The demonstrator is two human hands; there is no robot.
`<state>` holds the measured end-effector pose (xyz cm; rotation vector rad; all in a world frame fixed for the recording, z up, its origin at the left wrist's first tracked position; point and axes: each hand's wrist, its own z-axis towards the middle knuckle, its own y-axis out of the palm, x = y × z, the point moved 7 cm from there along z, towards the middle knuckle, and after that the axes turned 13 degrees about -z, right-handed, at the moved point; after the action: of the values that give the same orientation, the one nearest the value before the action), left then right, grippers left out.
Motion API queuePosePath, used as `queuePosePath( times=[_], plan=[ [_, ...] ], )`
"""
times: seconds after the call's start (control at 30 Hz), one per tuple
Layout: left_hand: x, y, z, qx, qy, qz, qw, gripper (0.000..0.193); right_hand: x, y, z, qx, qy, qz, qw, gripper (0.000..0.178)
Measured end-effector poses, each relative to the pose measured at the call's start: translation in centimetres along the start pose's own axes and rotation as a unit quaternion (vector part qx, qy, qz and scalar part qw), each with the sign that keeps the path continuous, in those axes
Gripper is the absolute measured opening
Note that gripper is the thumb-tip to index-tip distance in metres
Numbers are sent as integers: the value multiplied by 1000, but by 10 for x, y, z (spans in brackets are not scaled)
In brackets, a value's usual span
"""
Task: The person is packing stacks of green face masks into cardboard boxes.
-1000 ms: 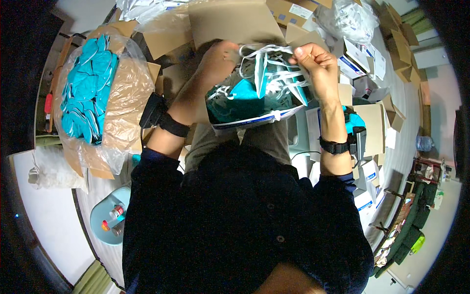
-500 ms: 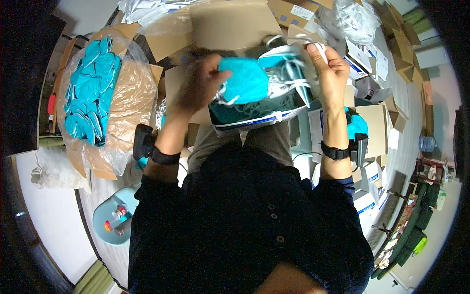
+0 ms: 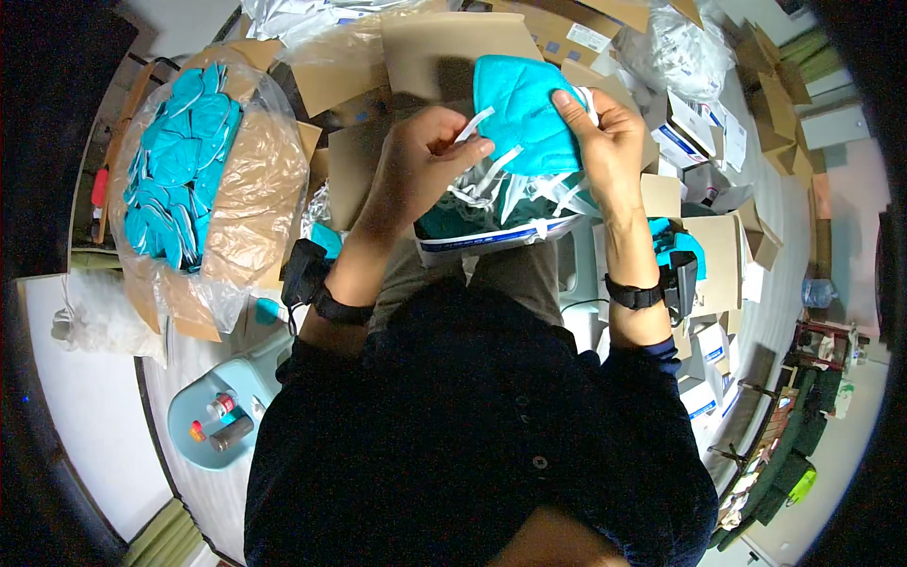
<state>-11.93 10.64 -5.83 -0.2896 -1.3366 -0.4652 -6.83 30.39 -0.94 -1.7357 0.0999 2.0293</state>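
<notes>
A teal face mask (image 3: 527, 109) is held up in front of me, tilted. My right hand (image 3: 609, 137) grips its right edge, thumb on the teal face and the fingers behind. At its lower left, my left hand (image 3: 430, 156) pinches a white strap (image 3: 477, 125) between thumb and fingers. Where that strap joins the mask I cannot tell. Below both hands, a white box with a blue stripe (image 3: 491, 243) rests by my lap. Tangled white straps (image 3: 487, 194) and teal masks show inside it, partly hidden by the held mask.
To the left stands a carton lined with a clear plastic bag (image 3: 260, 180), holding a pile of teal masks (image 3: 179, 156). Beyond my lap is an opened cardboard box (image 3: 453, 52). White boxes (image 3: 680, 132) crowd the right side. A pale blue stool (image 3: 184, 416) carries bottles.
The mask has passed from my left hand to my right and is held higher. My left hand has moved to the right and now pinches a strap.
</notes>
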Motion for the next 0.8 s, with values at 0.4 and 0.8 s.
queuePosePath(
  times=[0.4,0.8],
  plan=[
    [45,-23,-13,-51,18,-90,994,19,43,-27,18,25,32,-46,998,15],
    [42,0,19,-148,-87,-7,985,46,87,-79,20,159,112,120,974,14]
  ],
)
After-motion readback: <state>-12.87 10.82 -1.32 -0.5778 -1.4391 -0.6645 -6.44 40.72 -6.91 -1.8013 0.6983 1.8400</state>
